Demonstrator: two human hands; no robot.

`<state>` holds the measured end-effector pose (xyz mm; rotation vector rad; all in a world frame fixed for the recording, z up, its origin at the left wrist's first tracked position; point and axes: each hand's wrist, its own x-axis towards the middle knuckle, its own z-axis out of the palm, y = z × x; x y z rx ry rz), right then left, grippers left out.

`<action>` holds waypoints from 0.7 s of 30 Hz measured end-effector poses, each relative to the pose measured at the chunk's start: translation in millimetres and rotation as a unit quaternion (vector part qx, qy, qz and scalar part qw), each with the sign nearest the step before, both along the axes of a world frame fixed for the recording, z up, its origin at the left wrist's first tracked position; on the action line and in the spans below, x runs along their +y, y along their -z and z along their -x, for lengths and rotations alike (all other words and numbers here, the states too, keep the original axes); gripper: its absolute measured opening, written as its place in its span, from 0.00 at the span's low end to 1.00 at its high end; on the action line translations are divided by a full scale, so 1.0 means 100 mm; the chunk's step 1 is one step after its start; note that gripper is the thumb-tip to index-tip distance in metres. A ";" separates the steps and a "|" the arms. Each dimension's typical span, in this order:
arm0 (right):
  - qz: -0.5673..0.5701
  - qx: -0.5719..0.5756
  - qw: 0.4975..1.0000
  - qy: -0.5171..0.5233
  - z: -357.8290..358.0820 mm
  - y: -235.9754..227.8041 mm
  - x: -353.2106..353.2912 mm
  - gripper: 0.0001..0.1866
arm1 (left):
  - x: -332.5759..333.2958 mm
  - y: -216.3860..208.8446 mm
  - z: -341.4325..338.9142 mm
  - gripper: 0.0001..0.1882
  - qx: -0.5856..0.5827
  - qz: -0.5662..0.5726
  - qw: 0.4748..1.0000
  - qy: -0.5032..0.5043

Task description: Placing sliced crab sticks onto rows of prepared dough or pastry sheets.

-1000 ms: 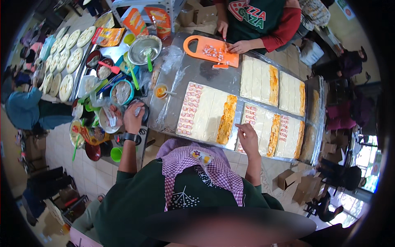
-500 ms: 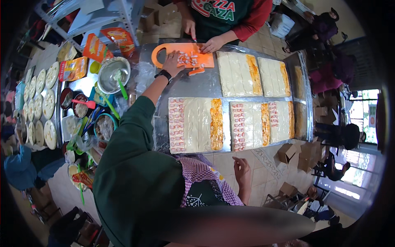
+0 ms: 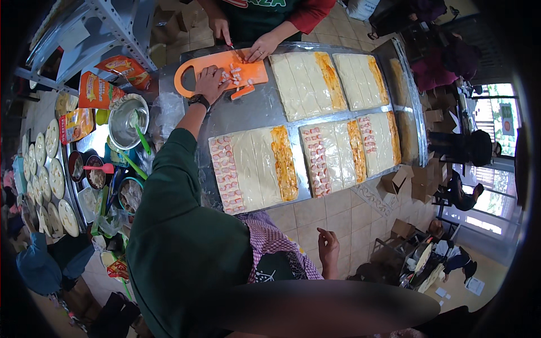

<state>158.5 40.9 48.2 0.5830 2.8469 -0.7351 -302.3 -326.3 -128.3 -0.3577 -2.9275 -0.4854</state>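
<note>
My left hand [image 3: 211, 84], in a dark green sleeve with a watch at the wrist, reaches out over an orange cutting board [image 3: 186, 79]. Its fingers are apart and touch a scatter of small chopped pink-and-white pieces [image 3: 235, 72]. An uncut orange stick [image 3: 243, 92] lies at the board's near edge. Across the table, another person's hand [image 3: 262, 48] rests on the board's far edge while their other hand [image 3: 221, 31] holds a knife. Low beside the table's near edge, my right hand [image 3: 328, 248] hangs with loosely bent fingers, nothing visible in it.
Several pale dough sheets, striped with orange filling, lie on the metal table; one sheet [image 3: 253, 169] bears rows of pink-white pieces. To the left stand a metal bowl [image 3: 119, 128], orange pouches [image 3: 97, 93] and small tubs. Dough rounds [image 3: 56, 177] fill a tray farther left.
The view has turned, so the table sits farther left and tilted. My left hand stays at the chopped pieces on the board. My right hand hangs much as before.
</note>
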 end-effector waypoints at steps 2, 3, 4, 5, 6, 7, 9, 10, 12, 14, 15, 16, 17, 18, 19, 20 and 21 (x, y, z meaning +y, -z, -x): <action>0.006 0.012 1.000 0.000 0.01 0.01 -0.04 0.11 | 0.00 -0.02 -0.02 0.24 -0.008 0.008 1.000 0.005; 0.006 0.016 1.000 -0.005 0.01 0.02 -0.05 0.12 | 0.02 -0.04 -0.03 0.22 0.003 0.015 1.000 0.007; 0.005 0.022 1.000 -0.010 0.00 0.02 -0.05 0.12 | 0.04 -0.04 -0.02 0.21 0.015 0.021 1.000 0.009; 0.003 0.023 1.000 -0.007 -0.01 0.03 -0.04 0.12 | 0.07 -0.05 -0.01 0.21 0.016 0.020 1.000 0.013; 0.005 0.025 1.000 0.000 -0.04 0.03 -0.03 0.12 | 0.12 -0.07 0.01 0.20 0.016 0.017 1.000 0.021; 0.006 0.023 1.000 0.005 -0.04 0.03 -0.05 0.11 | 0.12 -0.05 0.01 0.19 0.012 0.015 0.999 0.027; -0.005 0.015 1.000 0.004 -0.03 0.00 -0.05 0.11 | 0.05 -0.03 -0.01 0.19 0.004 0.021 0.999 0.036; -0.012 0.009 1.000 -0.003 -0.01 -0.02 -0.04 0.11 | -0.03 -0.03 -0.04 0.19 -0.003 0.031 0.999 0.039; -0.018 0.005 1.000 0.010 -0.02 -0.03 -0.04 0.12 | -0.06 0.00 -0.01 0.19 0.006 0.028 0.998 0.061; -0.027 0.000 0.999 0.026 -0.02 -0.05 -0.04 0.12 | -0.04 0.05 0.02 0.18 0.013 0.021 0.996 0.085; -0.024 0.001 0.999 0.028 0.01 -0.07 -0.07 0.12 | -0.05 0.07 0.02 0.18 0.011 0.020 0.996 0.088; -0.019 0.003 0.999 0.025 0.03 -0.08 -0.08 0.12 | -0.08 0.07 0.02 0.17 0.008 0.020 0.996 0.086; -0.021 0.004 0.999 0.034 0.03 -0.08 -0.08 0.12 | -0.08 0.07 0.04 0.17 0.009 0.018 0.995 0.095; -0.024 0.008 0.999 0.030 0.03 -0.08 -0.08 0.12 | -0.09 0.08 0.06 0.17 0.002 0.019 0.996 0.086; -0.025 0.011 0.999 0.023 0.02 -0.07 -0.09 0.12 | -0.08 0.08 0.05 0.17 -0.006 0.021 0.997 0.074; -0.024 0.009 0.999 0.027 0.01 -0.07 -0.10 0.12 | -0.05 0.08 0.07 0.16 0.011 0.003 0.998 0.063; -0.024 0.008 0.999 0.033 0.00 -0.08 -0.11 0.12 | -0.02 0.08 0.08 0.16 0.009 0.004 0.998 0.066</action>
